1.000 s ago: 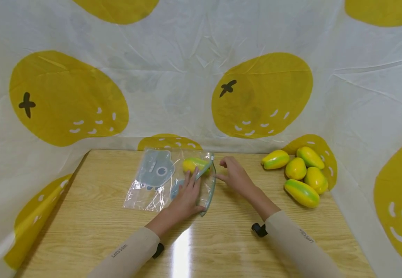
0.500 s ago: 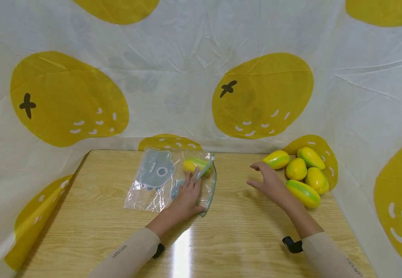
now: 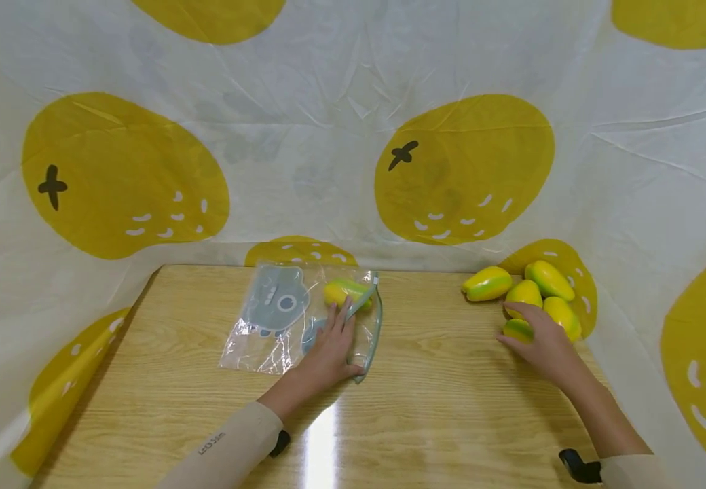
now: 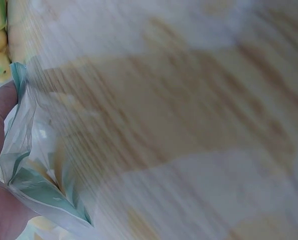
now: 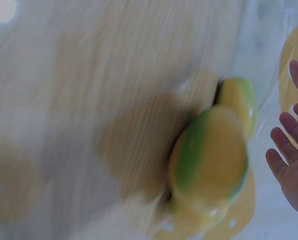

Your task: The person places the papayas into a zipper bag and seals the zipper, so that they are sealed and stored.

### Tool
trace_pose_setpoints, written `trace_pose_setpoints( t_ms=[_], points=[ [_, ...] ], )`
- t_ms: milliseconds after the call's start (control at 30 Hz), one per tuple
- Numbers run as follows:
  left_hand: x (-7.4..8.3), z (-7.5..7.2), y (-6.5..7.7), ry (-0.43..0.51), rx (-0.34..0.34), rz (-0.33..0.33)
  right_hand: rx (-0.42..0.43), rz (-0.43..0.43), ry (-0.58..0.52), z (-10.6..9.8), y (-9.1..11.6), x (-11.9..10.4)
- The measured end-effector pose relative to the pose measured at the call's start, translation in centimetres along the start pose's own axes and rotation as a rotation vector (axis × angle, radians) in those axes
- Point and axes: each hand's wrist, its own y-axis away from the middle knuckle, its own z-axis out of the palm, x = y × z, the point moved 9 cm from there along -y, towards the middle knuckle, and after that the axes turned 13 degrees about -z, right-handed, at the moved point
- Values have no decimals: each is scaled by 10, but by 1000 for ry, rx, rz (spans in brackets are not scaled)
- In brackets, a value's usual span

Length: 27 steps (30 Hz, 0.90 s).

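A clear zip bag (image 3: 280,346) with a grey-blue monster print lies flat at the table's back. One yellow-green mango (image 3: 337,291) shows inside, near the mouth. My left hand (image 3: 328,350) rests on the bag with fingers spread; its thumb (image 4: 1,107) lies along the zip edge in the left wrist view. Over at the right, my right hand (image 3: 542,343) reaches above the front mango (image 3: 518,330), thumb and fingers spread around it and partly hiding it. In the right wrist view those fingers are extended, apart from the large mango (image 5: 209,155).
Behind the right hand sit several more mangoes, among them one at the left (image 3: 487,284) and one at the back (image 3: 548,280). A white curtain (image 3: 316,156) printed with yellow fruit encloses the wooden table (image 3: 426,407) at the back and sides.
My right hand has moved right from the bag's mouth, across the table, to the front mango of the pile. The left hand and bag have stayed in place.
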Motion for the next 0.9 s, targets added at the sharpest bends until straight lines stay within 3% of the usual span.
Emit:
trace_pose_setpoints(
  t_ms=[167,333,700,900],
  points=[
    [1,0,0,-22,8,9,-6,44,40,-6,22,22],
    [1,-1,0,-23,19,19,28,27,92,-9,35,34],
    [-1,2,-1,-2,21,18,50,67,121,2,57,56],
    [-1,1,-1,3,22,14,75,46,158,7,60,57]
  ],
)
